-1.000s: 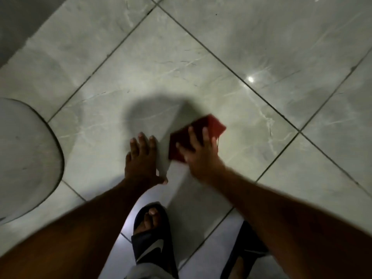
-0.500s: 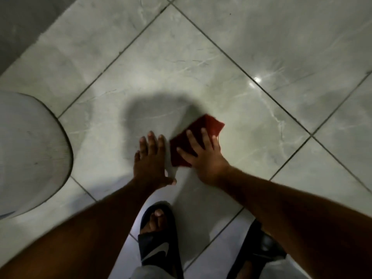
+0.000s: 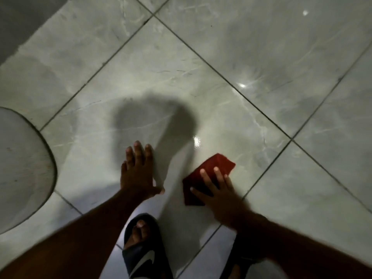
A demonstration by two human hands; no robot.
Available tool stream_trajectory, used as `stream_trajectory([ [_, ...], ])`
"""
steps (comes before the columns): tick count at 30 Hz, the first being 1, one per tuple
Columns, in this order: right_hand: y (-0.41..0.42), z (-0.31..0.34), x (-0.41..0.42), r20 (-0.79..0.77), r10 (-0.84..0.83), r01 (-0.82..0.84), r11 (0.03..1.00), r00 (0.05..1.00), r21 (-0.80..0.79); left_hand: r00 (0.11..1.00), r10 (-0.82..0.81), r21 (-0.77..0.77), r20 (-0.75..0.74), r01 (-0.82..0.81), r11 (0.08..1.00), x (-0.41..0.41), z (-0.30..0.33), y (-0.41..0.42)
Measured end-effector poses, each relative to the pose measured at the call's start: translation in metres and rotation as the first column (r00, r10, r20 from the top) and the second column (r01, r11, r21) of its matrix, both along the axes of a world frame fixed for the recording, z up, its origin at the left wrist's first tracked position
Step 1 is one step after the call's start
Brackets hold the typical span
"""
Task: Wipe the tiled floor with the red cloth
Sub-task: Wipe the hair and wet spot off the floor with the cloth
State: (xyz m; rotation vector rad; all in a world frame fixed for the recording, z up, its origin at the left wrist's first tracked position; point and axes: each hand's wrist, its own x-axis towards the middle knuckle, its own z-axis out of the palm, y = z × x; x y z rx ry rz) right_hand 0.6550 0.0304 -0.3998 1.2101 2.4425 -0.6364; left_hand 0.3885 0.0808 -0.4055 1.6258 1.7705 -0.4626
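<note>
The red cloth (image 3: pixel 218 165) lies folded flat on the grey marbled tiled floor (image 3: pixel 181 73), just right of centre. My right hand (image 3: pixel 219 196) presses down on it with fingers spread, covering its near half. My left hand (image 3: pixel 137 174) rests flat on the bare tile to the left of the cloth, fingers together and pointing away, holding nothing. A strip of bare tile separates the two hands.
A round pale object (image 3: pixel 22 168) sits on the floor at the left edge. My feet in dark slides (image 3: pixel 144 250) stand just behind the hands; the right one is mostly hidden by my forearm. Dark grout lines cross the floor diagonally. A grey wall base shows at top left.
My right hand has slid the red cloth to the right and nearer to me, away from my left hand. The left hand stays planted on the tile.
</note>
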Motion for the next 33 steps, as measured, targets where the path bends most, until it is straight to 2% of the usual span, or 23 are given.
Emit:
stream_trajectory([
  [1, 0.027, -0.007, 0.026, -0.018, 0.113, -0.113, 0.994, 0.993, 0.014, 1.0, -0.007, 0.008, -0.006, 0.007, 1.0, 0.0, -0.001, -0.001],
  [2, 0.062, -0.011, 0.047, 0.004, 0.142, -0.142, 0.989, 0.99, 0.044, 1.0, -0.011, 0.009, -0.011, 0.011, 1.0, -0.001, -0.003, -0.001],
  [3, 0.099, -0.017, 0.065, 0.011, 0.06, -0.061, 0.993, 0.998, 0.101, 1.0, -0.012, 0.005, -0.011, 0.012, 1.0, -0.002, -0.003, -0.002],
  [4, 0.136, -0.021, 0.084, 0.009, -0.123, 0.121, 0.985, 0.992, 0.12, 1.0, -0.009, 0.004, -0.01, 0.009, 1.0, -0.003, -0.003, -0.004],
  [5, 0.167, -0.023, 0.1, 0.048, -0.332, 0.324, 0.938, 0.942, 0.127, 1.0, -0.008, 0.008, -0.011, 0.008, 1.0, -0.004, -0.004, -0.003],
  [7, 0.185, -0.019, 0.12, 0.096, -0.665, 0.659, 0.747, 0.741, 0.086, 1.0, -0.019, 0.0, -0.021, 0.019, 1.0, -0.002, -0.003, -0.002],
  [8, 0.172, -0.015, 0.119, 0.105, -0.743, 0.74, 0.669, 0.661, 0.075, 0.999, -0.021, -0.006, -0.026, 0.021, 1.0, -0.001, -0.003, 0.0],
  [10, 0.109, -0.01, 0.089, 0.058, -0.798, 0.791, 0.602, 0.599, 0.112, 0.999, -0.023, -0.008, -0.035, 0.023, 1.0, 0.0, -0.002, 0.001],
  [11, 0.067, -0.005, 0.066, 0.049, -0.796, 0.789, 0.605, 0.603, 0.108, 0.999, -0.03, -0.011, -0.039, 0.029, 1.0, 0.001, -0.002, 0.001],
  [13, -0.01, 0.008, 0.012, 0.094, -0.707, 0.711, 0.703, 0.701, -0.021, 0.998, -0.04, -0.015, -0.047, 0.039, 0.999, 0.002, -0.002, 0.002],
  [15, -0.03, 0.007, -0.027, 0.1, -0.586, 0.594, 0.795, 0.804, -0.122, 0.998, -0.037, -0.002, -0.044, 0.037, 0.999, 0.002, -0.003, 0.002],
  [18, 0.057, -0.024, -0.057, -0.056, -0.225, 0.225, 0.974, 0.973, -0.003, 0.999, -0.027, -0.002, -0.044, 0.027, 1.0, 0.001, -0.007, 0.001],
  [20, 0.147, -0.041, -0.06, -0.06, -0.048, 0.053, 0.996, 0.997, 0.076, 0.998, -0.027, -0.011, -0.061, 0.027, 1.0, 0.001, -0.008, 0.001],
  [22, 0.218, -0.043, -0.045, 0.009, -0.105, 0.104, 0.99, 0.994, 0.098, 0.997, -0.029, -0.034, -0.076, 0.026, 0.999, 0.003, -0.008, 0.003],
  [24, 0.237, -0.034, -0.01, 0.098, -0.278, 0.274, 0.96, 0.955, 0.055, 0.996, -0.027, -0.041, -0.09, 0.023, 0.999, 0.006, -0.007, 0.006],
  [27, 0.175, -0.016, 0.046, 0.141, -0.561, 0.55, 0.827, 0.815, 0.115, 0.996, -0.026, -0.037, -0.088, 0.023, 0.999, 0.007, -0.004, 0.006],
  [29, 0.098, -0.004, 0.051, 0.173, -0.655, 0.638, 0.755, 0.735, 0.15, 0.996, -0.03, -0.029, -0.081, 0.028, 0.999, 0.006, -0.003, 0.004],
  [30, 0.059, 0.0, 0.043, 0.192, -0.645, 0.63, 0.764, 0.74, 0.139, 0.996, -0.032, -0.02, -0.08, 0.03, 0.999, 0.005, -0.004, 0.004],
  [31, 0.027, 0.004, 0.031, 0.223, -0.578, 0.575, 0.814, 0.785, 0.084, 0.996, -0.031, -0.01, -0.085, 0.031, 0.999, 0.005, -0.004, 0.003],
  [33, -0.019, 0.008, 0.013, 0.252, -0.351, 0.405, 0.889, 0.902, -0.211, 0.992, -0.03, 0.013, -0.121, 0.032, 0.999, 0.009, 0.002, 0.0],
])
